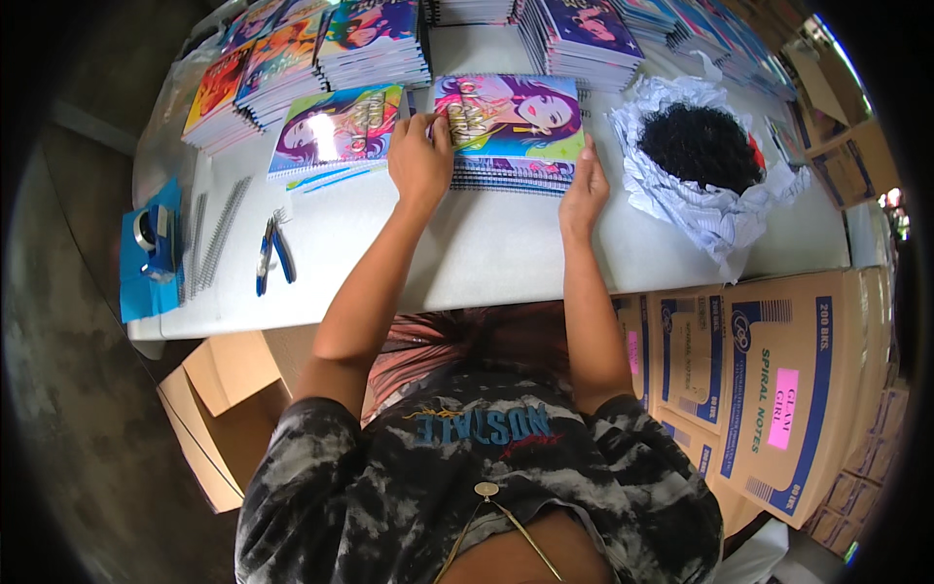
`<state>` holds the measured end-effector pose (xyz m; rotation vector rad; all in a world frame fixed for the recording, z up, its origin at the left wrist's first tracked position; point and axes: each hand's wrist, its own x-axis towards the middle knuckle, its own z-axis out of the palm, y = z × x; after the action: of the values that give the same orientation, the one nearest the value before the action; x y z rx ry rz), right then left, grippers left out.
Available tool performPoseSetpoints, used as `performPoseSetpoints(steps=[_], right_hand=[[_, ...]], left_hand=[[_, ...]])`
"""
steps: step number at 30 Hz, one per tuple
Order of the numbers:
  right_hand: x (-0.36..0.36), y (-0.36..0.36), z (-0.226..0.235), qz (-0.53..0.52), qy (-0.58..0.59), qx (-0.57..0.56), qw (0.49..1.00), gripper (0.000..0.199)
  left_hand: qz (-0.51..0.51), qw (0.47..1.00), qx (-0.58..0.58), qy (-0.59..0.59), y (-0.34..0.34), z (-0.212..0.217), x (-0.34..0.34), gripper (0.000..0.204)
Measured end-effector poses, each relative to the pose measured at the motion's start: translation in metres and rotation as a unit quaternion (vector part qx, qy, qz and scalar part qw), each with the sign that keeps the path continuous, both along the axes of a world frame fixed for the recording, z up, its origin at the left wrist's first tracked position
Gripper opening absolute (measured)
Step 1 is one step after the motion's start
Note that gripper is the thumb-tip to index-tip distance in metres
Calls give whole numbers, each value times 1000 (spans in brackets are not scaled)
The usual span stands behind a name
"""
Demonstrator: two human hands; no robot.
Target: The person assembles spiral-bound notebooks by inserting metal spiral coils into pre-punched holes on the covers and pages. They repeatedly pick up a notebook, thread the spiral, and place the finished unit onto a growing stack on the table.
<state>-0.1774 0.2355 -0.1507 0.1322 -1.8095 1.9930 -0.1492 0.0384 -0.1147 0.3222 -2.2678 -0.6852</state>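
In front of me on the white table lies a short stack of spiral notebooks (516, 117) with bright illustrated covers, their wire coils along the near and far edges. My left hand (422, 161) is curled at the stack's left edge, its fingertips partly hidden. At the right edge my right hand (584, 192) grips the stack with the thumb up along the side; its other fingers are mostly out of sight. Just left of my left hand lies another notebook pile (336, 131) with a similar cover, slightly fanned at its near edge.
Blue-handled cutting pliers (274, 255), loose wire coils (220, 234) and a blue tape dispenser (159, 238) lie at left. Crumpled paper (681, 209) holds a black tangled mass (700, 146) at right. Notebook stacks (375, 44) line the back. Cardboard boxes (778, 389) stand below right.
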Motion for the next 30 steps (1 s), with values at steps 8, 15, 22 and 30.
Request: performPoseSetpoints(steps=[8, 15, 22, 30], right_hand=[[-1, 1, -1, -117, 28, 72, 990, 26], [38, -22, 27, 5, 248, 149, 957, 55], [123, -86, 71, 554, -44, 306, 773, 33], [79, -46, 33, 339, 3, 10, 941, 11]], left_hand=[[-93, 989, -104, 47, -41, 42, 19, 41], [-104, 947, -247, -177, -118, 47, 114, 37], [-213, 890, -86, -394, -89, 127, 195, 19], [203, 912, -199, -294, -284, -8, 150, 42]])
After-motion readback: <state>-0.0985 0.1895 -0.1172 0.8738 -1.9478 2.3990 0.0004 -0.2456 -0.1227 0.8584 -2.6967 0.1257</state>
